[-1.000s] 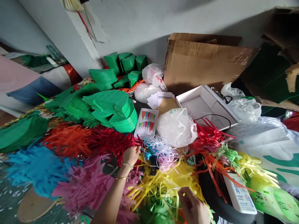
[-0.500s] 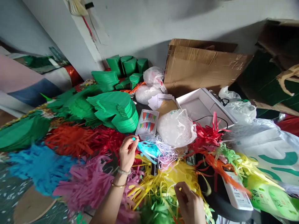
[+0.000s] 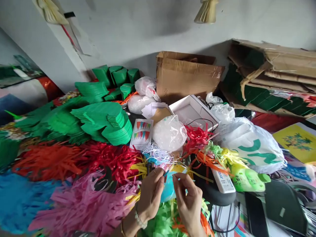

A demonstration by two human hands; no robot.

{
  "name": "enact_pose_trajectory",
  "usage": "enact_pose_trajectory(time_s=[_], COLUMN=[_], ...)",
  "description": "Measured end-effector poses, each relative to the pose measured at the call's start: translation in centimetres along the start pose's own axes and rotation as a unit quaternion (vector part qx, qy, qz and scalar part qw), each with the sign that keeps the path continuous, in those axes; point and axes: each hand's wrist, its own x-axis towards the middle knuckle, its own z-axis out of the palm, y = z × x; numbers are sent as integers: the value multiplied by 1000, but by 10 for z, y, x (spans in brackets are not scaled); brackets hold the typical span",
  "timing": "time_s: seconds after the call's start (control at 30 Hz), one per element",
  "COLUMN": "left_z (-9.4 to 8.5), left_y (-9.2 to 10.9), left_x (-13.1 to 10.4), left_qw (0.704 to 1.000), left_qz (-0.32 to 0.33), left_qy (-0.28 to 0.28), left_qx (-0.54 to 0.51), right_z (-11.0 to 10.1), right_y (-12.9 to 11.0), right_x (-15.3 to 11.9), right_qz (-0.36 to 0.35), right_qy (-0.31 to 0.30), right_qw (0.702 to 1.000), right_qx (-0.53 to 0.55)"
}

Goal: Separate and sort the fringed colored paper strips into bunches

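Note:
Near the lower middle, my left hand (image 3: 152, 194) is closed, its thumb and finger pinched on the top of a light blue tassel (image 3: 168, 189). Close beside it on the right, my right hand (image 3: 188, 200) has its thumb and forefinger pressed together at the tassel's right side; what it pinches is too small to make out. The blue tassel hangs between the two hands, above green paper fringe (image 3: 164, 217). Behind the hands lie white strings (image 3: 160, 154) and a printed card (image 3: 142, 133) showing coloured tassels.
Red (image 3: 116, 161), pink (image 3: 84, 204) and blue fringes (image 3: 22, 194) spread at left, with stacked green paper (image 3: 116, 123) behind. A clear plastic bag (image 3: 169, 133), white box lid (image 3: 192, 110) and cardboard box (image 3: 185, 79) stand beyond. A phone (image 3: 255, 214) lies at right.
My left hand has moved down and right, bringing the blue piece away from the pile. My right hand has come up beside it. The view has turned to the right.

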Motion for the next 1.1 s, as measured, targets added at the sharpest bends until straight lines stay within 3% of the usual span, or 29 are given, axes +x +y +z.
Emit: enact_pose_trajectory(time_s=[0.3,0.53,0.77,0.87,0.93,1.1], left_z=[9,10,9,7,6,8], left_y=[8,1,1,1,1,-4], left_x=[-3,-5,-2,-6,-9,-11], left_qw=[997,995,984,993,994,949], left_qz=[71,77,136,96,28,-151], left_qy=[-4,-23,-64,-69,-82,-125], left_qx=[43,61,94,11,-63,-246], right_z=[0,-1,-1,1,2,0], right_y=[7,14,18,21,23,26], right_x=[-2,2,1,-2,-3,-1], right_qz=[76,151,128,125,123,115], right_qy=[-32,-73,-55,-54,-45,-55], right_qw=[995,969,977,974,974,984], right_qx=[50,180,163,181,184,121])
